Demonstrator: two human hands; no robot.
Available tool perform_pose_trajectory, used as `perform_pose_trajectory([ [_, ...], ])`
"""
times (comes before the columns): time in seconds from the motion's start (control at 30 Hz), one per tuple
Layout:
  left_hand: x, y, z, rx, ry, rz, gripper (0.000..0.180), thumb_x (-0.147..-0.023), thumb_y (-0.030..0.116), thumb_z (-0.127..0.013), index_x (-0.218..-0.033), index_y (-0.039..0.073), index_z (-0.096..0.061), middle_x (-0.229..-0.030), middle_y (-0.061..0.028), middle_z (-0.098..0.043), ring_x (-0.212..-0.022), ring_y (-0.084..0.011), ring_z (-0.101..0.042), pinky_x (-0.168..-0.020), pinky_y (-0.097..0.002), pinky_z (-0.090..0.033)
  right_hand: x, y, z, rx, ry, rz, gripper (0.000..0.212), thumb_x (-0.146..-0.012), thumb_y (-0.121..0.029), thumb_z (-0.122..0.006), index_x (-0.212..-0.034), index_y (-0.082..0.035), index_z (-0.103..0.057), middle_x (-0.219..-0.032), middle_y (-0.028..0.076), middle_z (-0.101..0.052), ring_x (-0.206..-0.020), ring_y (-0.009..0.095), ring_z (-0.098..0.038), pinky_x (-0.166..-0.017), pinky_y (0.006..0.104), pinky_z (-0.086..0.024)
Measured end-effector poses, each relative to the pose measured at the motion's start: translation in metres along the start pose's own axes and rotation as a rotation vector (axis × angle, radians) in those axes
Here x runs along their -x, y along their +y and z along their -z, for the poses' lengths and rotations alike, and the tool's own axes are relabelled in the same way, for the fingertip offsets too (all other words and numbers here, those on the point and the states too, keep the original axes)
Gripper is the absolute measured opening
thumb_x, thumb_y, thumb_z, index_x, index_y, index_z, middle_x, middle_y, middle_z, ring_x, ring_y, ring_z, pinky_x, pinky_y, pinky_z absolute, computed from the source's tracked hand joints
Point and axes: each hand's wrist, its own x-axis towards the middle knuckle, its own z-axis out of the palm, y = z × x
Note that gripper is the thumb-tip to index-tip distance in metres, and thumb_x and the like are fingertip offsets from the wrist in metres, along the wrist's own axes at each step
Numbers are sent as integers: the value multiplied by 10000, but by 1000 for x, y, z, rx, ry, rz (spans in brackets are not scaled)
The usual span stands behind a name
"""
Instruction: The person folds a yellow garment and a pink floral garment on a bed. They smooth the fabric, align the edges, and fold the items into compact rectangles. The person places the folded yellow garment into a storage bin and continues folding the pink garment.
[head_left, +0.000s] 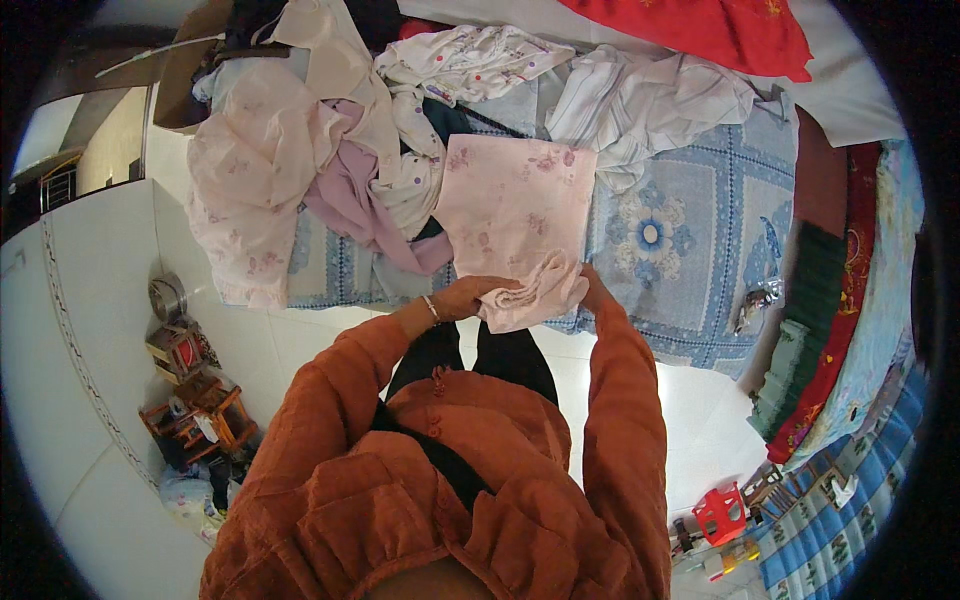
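A pink floral cloth (515, 200) lies partly flat on the bed, with its near end gathered in folds at the bed's front edge. My left hand (468, 296) is closed on the left side of those folds, a bracelet at its wrist. On the other side, my right hand (594, 290) grips the right edge of the bunched part; its fingers are mostly hidden by the cloth. Left of the cloth lie a mauve garment (355, 195) and a white patterned garment (412, 185), close by but apart from my hands.
A blue patterned bedcover (690, 240) spreads beneath. Heaped at the left is another pink floral fabric (250, 170); a striped white garment (640, 105) lies farther back. A clear plastic packet (757, 303) sits at the right. Folded textiles (850, 300) line the right side. A red stool (720, 515) stands on the floor.
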Motion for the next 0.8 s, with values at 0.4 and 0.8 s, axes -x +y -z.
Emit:
perform_pose_trajectory([
  [0.4,-1,-54,-3,207,359,683,319,-839,288,-568,-973,0,-538,-755,-44,-545,-699,-120,-533,-625,-277,-471,21,-29,-46,-7,350,-201,345,-803,-181,-627,-1079,10,-549,-981,72,-612,-874,137,-546,-786,279,-435],
  [0.8,5,-79,-13,-221,438,672,365,-829,391,-547,-855,31,-487,-769,-126,-597,-667,-301,-581,-636,-395,-486,-5,-4,-51,421,647,-256,321,-836,-225,-577,-1113,-69,-534,-950,109,-630,-798,219,-577,-748,264,-441],
])
